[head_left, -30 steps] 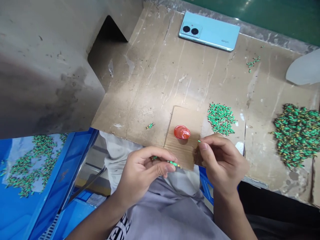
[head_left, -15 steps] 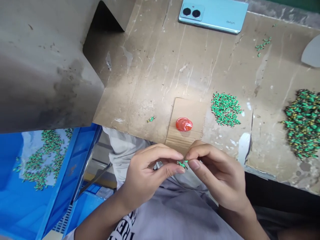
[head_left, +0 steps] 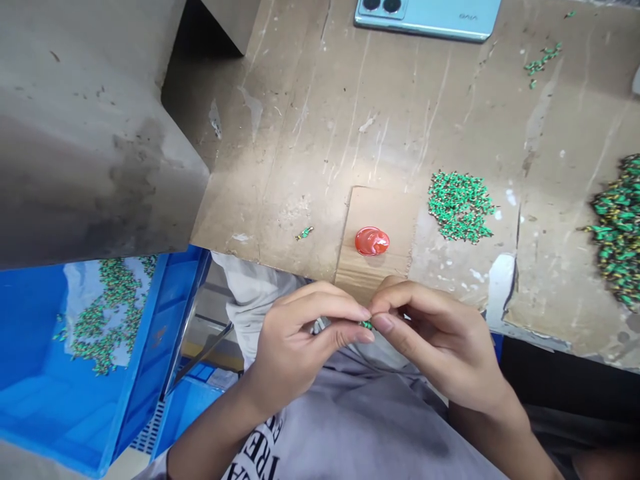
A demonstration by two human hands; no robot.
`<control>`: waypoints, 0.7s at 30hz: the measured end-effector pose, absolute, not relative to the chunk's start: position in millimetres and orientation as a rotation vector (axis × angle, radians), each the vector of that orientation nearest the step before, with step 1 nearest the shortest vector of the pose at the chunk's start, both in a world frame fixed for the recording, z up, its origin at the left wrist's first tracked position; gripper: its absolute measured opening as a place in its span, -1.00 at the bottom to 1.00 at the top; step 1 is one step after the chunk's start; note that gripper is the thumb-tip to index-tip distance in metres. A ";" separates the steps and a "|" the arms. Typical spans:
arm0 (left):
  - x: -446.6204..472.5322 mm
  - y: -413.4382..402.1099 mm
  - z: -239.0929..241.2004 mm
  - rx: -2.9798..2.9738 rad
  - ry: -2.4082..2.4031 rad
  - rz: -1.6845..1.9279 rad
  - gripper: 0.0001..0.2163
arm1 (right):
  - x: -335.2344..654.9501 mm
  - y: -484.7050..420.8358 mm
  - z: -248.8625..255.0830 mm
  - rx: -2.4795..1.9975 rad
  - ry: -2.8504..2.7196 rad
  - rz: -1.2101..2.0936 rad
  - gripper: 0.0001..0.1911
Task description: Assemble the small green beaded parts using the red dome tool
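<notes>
Close together at the table's front edge, both my hands pinch at one spot. My left hand (head_left: 305, 333) has thumb and forefinger closed on a small green piece (head_left: 367, 325), mostly covered by the fingertips. The fingers of my right hand (head_left: 435, 333) are pinched against the same spot; whether they grip that piece or a second one is hidden. Just beyond, a red cap-like dish (head_left: 372, 241) with glossy red contents sits on a cardboard piece (head_left: 383, 203). A pile of small green pieces (head_left: 461, 205) lies to its right, and one or two green-and-gold pieces (head_left: 305, 233) lie to its left.
A larger green-and-gold pile (head_left: 620, 233) is at the far right. A few loose green pieces (head_left: 543, 60) and a light blue phone (head_left: 430, 19) lie farther back. A grey metal housing (head_left: 100, 133) rises at left, above a blue bin (head_left: 40, 387) holding more green pieces.
My right fingertips have come up against my left ones, and the green piece is now more covered. The whole view has shifted slightly.
</notes>
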State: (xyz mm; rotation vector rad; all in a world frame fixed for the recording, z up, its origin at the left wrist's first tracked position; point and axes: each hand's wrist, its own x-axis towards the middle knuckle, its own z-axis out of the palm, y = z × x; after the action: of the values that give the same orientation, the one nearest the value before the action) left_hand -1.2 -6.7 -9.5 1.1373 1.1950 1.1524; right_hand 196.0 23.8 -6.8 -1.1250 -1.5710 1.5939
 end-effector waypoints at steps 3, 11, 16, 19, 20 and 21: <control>-1.3 -5.1 -10.0 1.174 1.195 1.159 -0.85 | 196.1 25.6 -5.4 -1.107 -1.565 1.603 -0.90; -0.6 -2.1 -12.7 1.240 1.179 1.194 -0.90 | 197.2 25.2 -1.5 -1.138 -1.535 1.648 -0.90; -1.5 -2.2 -12.4 1.260 1.167 1.202 -0.89 | 197.6 24.3 -0.1 -1.133 -1.545 1.662 -0.89; -1.8 -2.4 -13.4 1.266 1.167 1.207 -0.89 | 197.2 25.0 0.0 -1.124 -1.572 1.645 -0.89; -1.9 -2.7 -13.7 1.261 1.165 1.204 -0.89 | 197.2 25.3 0.0 -1.121 -1.588 1.634 -0.89; -2.1 -3.1 -14.0 1.253 1.163 1.198 -0.89 | 197.3 25.7 0.0 -1.117 -1.609 1.618 -0.89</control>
State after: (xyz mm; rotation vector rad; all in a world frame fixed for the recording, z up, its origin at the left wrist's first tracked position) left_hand -2.1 -3.1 -14.0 1.2526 1.1633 1.1985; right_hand 197.3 25.7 0.0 -1.1168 -1.6091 1.6185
